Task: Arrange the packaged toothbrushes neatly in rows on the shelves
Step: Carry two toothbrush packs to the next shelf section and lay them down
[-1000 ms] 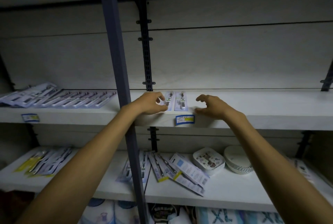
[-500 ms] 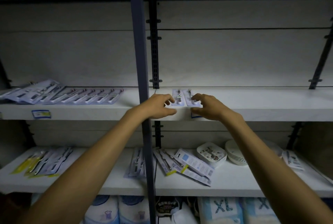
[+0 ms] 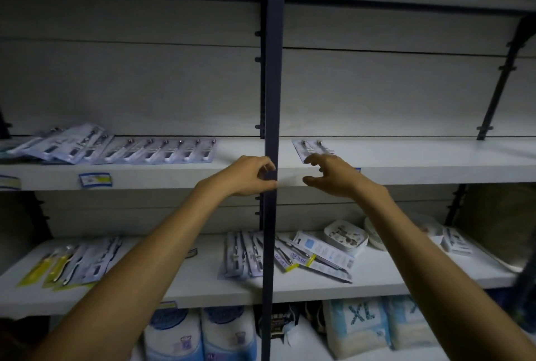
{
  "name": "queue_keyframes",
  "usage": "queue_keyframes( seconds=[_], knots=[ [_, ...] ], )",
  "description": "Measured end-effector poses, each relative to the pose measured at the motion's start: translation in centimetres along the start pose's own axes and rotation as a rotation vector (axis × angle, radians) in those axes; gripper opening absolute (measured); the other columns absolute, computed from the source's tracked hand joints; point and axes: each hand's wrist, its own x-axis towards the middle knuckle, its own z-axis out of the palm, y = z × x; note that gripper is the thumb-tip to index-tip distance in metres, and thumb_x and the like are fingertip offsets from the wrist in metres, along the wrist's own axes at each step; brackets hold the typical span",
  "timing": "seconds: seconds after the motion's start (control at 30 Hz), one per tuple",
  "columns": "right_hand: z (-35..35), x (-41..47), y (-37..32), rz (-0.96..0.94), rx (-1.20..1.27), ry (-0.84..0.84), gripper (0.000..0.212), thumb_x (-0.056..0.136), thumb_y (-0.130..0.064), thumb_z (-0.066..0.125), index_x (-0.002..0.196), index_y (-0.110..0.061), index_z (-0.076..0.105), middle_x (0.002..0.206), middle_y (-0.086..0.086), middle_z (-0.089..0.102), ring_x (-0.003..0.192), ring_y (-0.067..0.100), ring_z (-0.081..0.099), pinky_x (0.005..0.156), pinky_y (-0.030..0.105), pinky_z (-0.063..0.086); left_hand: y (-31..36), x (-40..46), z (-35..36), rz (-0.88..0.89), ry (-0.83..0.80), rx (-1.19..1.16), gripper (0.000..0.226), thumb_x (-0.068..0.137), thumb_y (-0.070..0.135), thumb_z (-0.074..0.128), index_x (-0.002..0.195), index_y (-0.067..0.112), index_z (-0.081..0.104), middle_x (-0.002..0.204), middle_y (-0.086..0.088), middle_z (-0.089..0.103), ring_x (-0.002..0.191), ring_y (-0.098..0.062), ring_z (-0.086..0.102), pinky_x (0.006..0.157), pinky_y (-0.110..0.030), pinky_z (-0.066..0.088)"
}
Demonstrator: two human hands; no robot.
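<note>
Bare hands [image 3: 290,175] loosely curled, empty

Dark upright post [image 3: 274,99] dead centre, splitting the middle shelf [image 3: 435,163] in two, with the left hand [image 3: 246,176] right against it. Wide bare shelf board to the right of the two toothbrush packs [image 3: 311,149]. Left bay crowded by a row of packs [image 3: 162,151], open gap between row and post. Tall clearance overhead.
</note>
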Motion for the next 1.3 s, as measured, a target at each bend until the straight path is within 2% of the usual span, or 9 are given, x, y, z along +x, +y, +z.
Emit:
queue_keyframes(
  seconds=[0.13, 0.47, 0.57, 0.67, 0.77, 1.1, 1.3],
  knots=[
    [0.3, -0.2, -1.8, -0.046, 0.003, -0.008, 0.052, 0.089, -0.037, 0.062, 0.136, -0.023, 0.046, 0.144, 0.004, 0.044, 0.118, 0.020, 0.053, 0.102, 0.039, 0.043, -2.1, -2.5, -1.2, -0.090, -0.002, 0.004, 0.050, 0.088, 0.041, 0.064, 0.132, 0.020, 0.052, 0.128, -0.002, 0.057, 0.109, -0.016, 0.056, 0.097, -0.036, 0.048],
    [2.4, 0.0, -5.5, -0.137, 0.018, -0.133, 0.055, 0.089, -0.038, 0.061, 0.137, -0.022, 0.040, 0.136, 0.008, 0.049, 0.112, 0.023, 0.055, 0.094, 0.039, 0.048, -7.0, -7.5, -3.6, -0.336, 0.013, 0.056, 0.061, 0.086, 0.044, 0.066, 0.138, 0.018, 0.047, 0.131, -0.003, 0.056, 0.113, -0.019, 0.055, 0.096, -0.031, 0.045],
    [2.6, 1.0, -7.3, -0.172, 0.032, -0.120, 0.054, 0.089, -0.034, 0.062, 0.137, -0.020, 0.041, 0.133, 0.009, 0.050, 0.108, 0.022, 0.054, 0.090, 0.033, 0.047, -8.3, -8.5, -4.7, -0.350, 0.027, 0.053, 0.059, 0.086, 0.044, 0.065, 0.137, 0.019, 0.047, 0.132, -0.002, 0.055, 0.112, -0.018, 0.055, 0.093, -0.028, 0.044],
    [3.4, 1.9, -9.7, -0.186, 0.033, -0.130, 0.053, 0.089, -0.035, 0.061, 0.136, -0.021, 0.041, 0.130, 0.009, 0.050, 0.102, 0.020, 0.053, 0.089, 0.032, 0.047, -10.0, -9.7, -5.5, -0.358, 0.025, 0.074, 0.058, 0.087, 0.044, 0.065, 0.137, 0.020, 0.048, 0.131, -0.002, 0.056, 0.111, -0.018, 0.055, 0.092, -0.028, 0.044],
    [4.9, 2.9, -12.3, -0.173, 0.011, -0.162, 0.055, 0.090, -0.040, 0.059, 0.138, -0.024, 0.039, 0.132, 0.007, 0.048, 0.106, 0.022, 0.055, 0.092, 0.037, 0.049, -12.6, -10.8, -6.9, -0.372, 0.015, 0.099, 0.057, 0.087, 0.045, 0.064, 0.136, 0.021, 0.047, 0.131, -0.002, 0.056, 0.111, -0.018, 0.055, 0.092, -0.030, 0.045],
    [11.6, 7.7, -24.6, -0.159, 0.030, -0.148, 0.056, 0.089, -0.039, 0.061, 0.138, -0.023, 0.041, 0.143, 0.006, 0.045, 0.122, 0.023, 0.050, 0.099, 0.038, 0.043, -25.4, -16.4, -14.1, -0.352, 0.012, 0.120, 0.054, 0.086, 0.046, 0.064, 0.131, 0.021, 0.051, 0.129, -0.005, 0.057, 0.109, -0.020, 0.056, 0.090, -0.031, 0.047],
    [13.6, 10.9, -31.0, -0.169, 0.006, -0.131, 0.056, 0.088, -0.041, 0.061, 0.138, -0.024, 0.042, 0.142, 0.007, 0.047, 0.120, 0.024, 0.051, 0.101, 0.040, 0.043, -31.4, -18.0, -17.3, -0.358, 0.029, 0.094, 0.058, 0.086, 0.046, 0.066, 0.135, 0.021, 0.048, 0.131, -0.004, 0.054, 0.113, -0.021, 0.055, 0.095, -0.036, 0.048]
  ],
)
